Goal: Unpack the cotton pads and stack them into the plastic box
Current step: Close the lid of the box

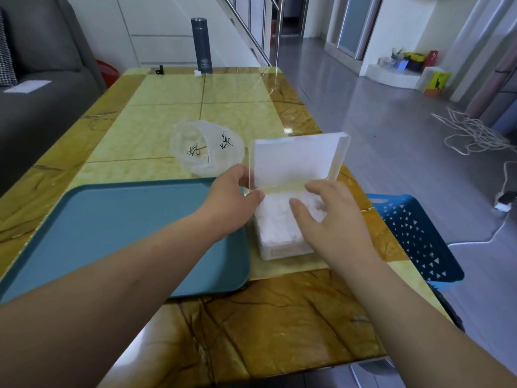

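Observation:
A translucent plastic box (282,249) stands on the table right of centre, its hinged lid (296,159) raised upright at the back. White cotton pads (275,219) fill the box. My left hand (233,196) is at the box's left rear corner, fingers curled at the lid's left edge and thumb at the hinge. My right hand (333,217) lies over the pads on the right side with fingers spread and relaxed. A crumpled clear plastic bag (205,148) with black print lies behind, to the left of the lid.
A teal tray (117,233) lies left of the box. A blue perforated basket (414,236) sits off the table's right edge. A dark flask (201,46) stands at the far edge. A grey sofa (42,79) is left; cables (475,133) lie on the floor.

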The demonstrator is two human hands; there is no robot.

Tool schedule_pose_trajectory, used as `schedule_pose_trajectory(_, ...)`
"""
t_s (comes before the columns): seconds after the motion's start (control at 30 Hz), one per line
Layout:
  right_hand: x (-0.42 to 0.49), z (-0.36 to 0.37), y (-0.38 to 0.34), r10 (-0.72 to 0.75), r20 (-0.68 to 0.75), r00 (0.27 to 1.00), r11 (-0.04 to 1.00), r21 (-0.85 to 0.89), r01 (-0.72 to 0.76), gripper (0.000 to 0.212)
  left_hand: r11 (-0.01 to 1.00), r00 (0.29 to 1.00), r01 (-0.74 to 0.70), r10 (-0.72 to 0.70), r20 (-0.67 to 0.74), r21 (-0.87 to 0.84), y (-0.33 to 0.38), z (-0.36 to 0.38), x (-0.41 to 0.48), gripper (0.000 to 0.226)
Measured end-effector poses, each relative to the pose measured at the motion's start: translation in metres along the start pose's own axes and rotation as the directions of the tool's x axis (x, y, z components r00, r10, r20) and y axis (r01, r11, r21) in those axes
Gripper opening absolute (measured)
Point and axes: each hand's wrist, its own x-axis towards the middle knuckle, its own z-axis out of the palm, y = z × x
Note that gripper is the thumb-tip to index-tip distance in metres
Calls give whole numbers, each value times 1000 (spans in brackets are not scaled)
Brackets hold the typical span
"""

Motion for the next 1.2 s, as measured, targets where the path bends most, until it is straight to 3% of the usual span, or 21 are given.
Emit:
schedule_pose_trajectory(0.07,-5,-6,-7,-24,-215,976,999,37,33,39,996,999,-30,28,20,85,1,-4,1,9)
schedule_pose_trajectory(0.17,-15,-13,-22,-231,-412,881,971,-46,233,60,980,996,-85,77,49,181,4,-5,-2,16)
schedule_pose_trajectory(0.23,-21,-13,-26,-350,-274,896,933,-184,308,89,953,989,-144,129,73,266,5,-5,-5,24)
schedule_pose_trajectory(0.33,-27,-7,-27,-276,91,957,918,-271,290,112,938,981,-189,166,101,290,6,-12,-14,31)
schedule_pose_trajectory(0.4,-25,-7,-27,-237,85,968,921,-298,252,103,943,981,-185,162,104,276,2,-21,-20,37)
schedule_pose_trajectory(0.47,-20,-8,-27,-180,62,982,919,-347,190,78,945,974,-211,181,137,250,-4,-25,-26,42)
schedule_pose_trajectory(0.53,-16,-3,-26,-124,135,983,923,-347,164,57,938,959,-247,201,200,243,-10,-26,-29,47)
schedule_pose_trajectory(0.63,-10,9,-20,-148,203,968,927,-311,208,45,937,952,-237,171,253,258,-13,-20,-30,56)
schedule_pose_trajectory(0.73,-3,11,-23,-163,253,954,918,-316,241,46,935,957,-202,126,261,290,-12,-16,-29,64)
schedule_pose_trajectory(0.83,6,4,-18,-99,314,944,929,-312,201,65,920,960,-187,97,263,343,-12,-15,-29,66)
schedule_pose_trajectory(0.93,13,0,-9,-51,271,961,909,-386,157,77,908,959,-186,85,269,376,-9,-16,-29,63)
schedule_pose_trajectory(1.13,21,-2,-20,86,280,956,926,-377,27,70,905,947,-159,27,320,394,-1,-22,-30,66)
schedule_pose_trajectory(1.2,21,-1,-24,95,279,956,935,-354,11,62,834,948,-217,56,313,508,0,-20,-31,79)
